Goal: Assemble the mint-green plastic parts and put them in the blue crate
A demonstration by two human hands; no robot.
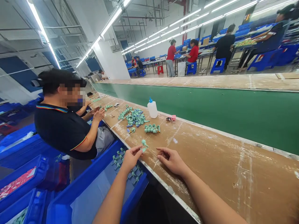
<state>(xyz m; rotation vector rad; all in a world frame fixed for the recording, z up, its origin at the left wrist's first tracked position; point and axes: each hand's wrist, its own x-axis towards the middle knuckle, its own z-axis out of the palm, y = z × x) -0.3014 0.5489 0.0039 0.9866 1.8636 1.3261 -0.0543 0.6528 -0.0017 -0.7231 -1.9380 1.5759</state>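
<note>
My left hand (130,159) is pinched shut on a small mint-green plastic part (144,142) with a round ball at its top, just over the bench edge. My right hand (172,160) rests on the brown bench (210,149), fingers curved and apart, with nothing visible in it. Beyond the hands lies a row of green ball-topped parts (152,128). A heap of green and blue-violet pieces (136,117) spreads farther back, with another row of green parts (123,112) at its left.
A white squeeze bottle (152,109) with a blue cap stands behind the heap, near a pink-and-black item (171,118). Below left, a blue bin (60,199) holds rows of green parts (134,174). A co-worker (63,124) sits at the left. A green belt (198,102) runs behind the bench.
</note>
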